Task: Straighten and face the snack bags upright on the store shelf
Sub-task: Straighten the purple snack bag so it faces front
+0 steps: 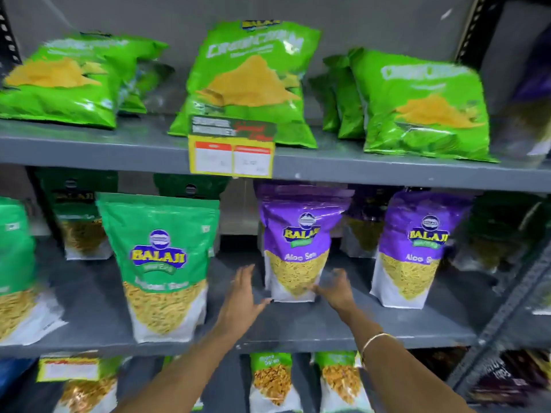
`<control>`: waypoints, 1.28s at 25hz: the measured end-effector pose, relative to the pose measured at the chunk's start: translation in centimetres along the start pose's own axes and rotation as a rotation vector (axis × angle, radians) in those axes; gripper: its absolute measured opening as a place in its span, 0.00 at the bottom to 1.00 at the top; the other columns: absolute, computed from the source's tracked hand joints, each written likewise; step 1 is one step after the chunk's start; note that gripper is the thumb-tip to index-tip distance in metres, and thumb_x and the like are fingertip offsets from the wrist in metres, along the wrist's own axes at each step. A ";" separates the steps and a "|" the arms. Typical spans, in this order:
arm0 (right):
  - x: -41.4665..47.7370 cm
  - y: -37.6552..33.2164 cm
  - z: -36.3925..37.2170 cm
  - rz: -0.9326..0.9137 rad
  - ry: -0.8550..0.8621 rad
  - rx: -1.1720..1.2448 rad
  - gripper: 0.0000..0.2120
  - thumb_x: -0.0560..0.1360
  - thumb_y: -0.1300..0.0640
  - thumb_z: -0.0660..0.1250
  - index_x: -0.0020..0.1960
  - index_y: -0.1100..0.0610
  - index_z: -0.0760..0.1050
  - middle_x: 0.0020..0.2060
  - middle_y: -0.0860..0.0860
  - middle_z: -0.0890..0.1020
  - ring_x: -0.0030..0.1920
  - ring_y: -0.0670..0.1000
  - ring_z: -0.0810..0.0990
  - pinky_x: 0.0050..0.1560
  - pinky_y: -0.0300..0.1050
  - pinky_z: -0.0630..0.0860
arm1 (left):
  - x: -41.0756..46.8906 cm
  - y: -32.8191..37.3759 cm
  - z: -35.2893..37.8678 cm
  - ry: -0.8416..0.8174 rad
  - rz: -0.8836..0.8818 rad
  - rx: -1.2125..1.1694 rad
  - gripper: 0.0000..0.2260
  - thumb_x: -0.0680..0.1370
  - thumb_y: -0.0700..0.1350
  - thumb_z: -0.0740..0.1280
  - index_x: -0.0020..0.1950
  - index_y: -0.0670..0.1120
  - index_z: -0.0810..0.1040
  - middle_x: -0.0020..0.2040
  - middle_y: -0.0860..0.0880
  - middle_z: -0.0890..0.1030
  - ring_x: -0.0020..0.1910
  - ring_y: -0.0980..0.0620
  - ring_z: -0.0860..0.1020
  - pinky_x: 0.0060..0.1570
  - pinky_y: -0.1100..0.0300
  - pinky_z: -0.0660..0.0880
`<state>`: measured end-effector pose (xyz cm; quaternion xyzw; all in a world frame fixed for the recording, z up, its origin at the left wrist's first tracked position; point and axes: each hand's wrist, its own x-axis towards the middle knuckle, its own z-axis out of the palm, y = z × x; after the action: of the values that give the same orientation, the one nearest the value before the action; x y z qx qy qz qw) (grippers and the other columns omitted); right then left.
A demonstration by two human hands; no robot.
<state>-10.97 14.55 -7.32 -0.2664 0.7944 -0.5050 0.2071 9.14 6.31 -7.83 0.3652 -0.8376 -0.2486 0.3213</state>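
On the grey middle shelf [298, 326], a green Balaji bag [162, 263] stands upright at about nine o'clock from the hands, facing forward and leaning slightly. Just right of it, the left hand [243, 305] reaches in from the six o'clock edge, forearm angled up and to the right, palm turned toward the purple Aloo Sev bag [298, 245] with fingers spread wide; it grips nothing, the fingertips lying just beside the bag's lower left corner, and whether they touch it is unclear through the blur. The purple bag stands upright at the centre of the shelf, label facing out. At its four o'clock, the right hand [335, 289] comes in from the lower right, a thin gold bangle [375, 338] on the wrist, fingers curled against the bag's lower right corner; a firm pinch cannot be told. A second purple Aloo Sev bag [413, 251] stands upright at three o'clock, apart from both hands.
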 end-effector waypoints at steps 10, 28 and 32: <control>2.2 1.7 -0.9 -0.052 -0.474 0.146 0.40 0.54 0.60 0.78 0.63 0.63 0.67 0.62 0.60 0.77 0.55 0.52 0.76 0.52 0.41 0.78 | 1.8 1.5 5.2 -0.097 -0.608 -0.512 0.21 0.59 0.37 0.78 0.41 0.52 0.71 0.50 0.42 0.79 0.55 0.39 0.79 0.61 0.41 0.74; -4.3 2.7 -3.6 -0.041 -0.472 -0.001 0.32 0.65 0.63 0.76 0.65 0.62 0.67 0.63 0.58 0.76 0.59 0.52 0.74 0.56 0.47 0.74 | -4.4 4.8 2.4 -0.139 -0.527 -0.228 0.16 0.66 0.40 0.76 0.38 0.49 0.68 0.47 0.46 0.77 0.47 0.47 0.78 0.54 0.49 0.77; -4.1 2.7 -3.5 -0.027 -0.476 0.009 0.32 0.65 0.63 0.75 0.65 0.62 0.66 0.63 0.58 0.76 0.60 0.53 0.74 0.56 0.46 0.73 | -4.1 4.8 2.5 -0.135 -0.542 -0.250 0.18 0.66 0.39 0.76 0.47 0.43 0.69 0.48 0.45 0.77 0.53 0.42 0.79 0.55 0.47 0.77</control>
<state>-10.51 20.52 -8.12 -0.3876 0.7172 -0.4344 0.3830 7.36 12.83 -7.87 0.5157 -0.6919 -0.4503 0.2293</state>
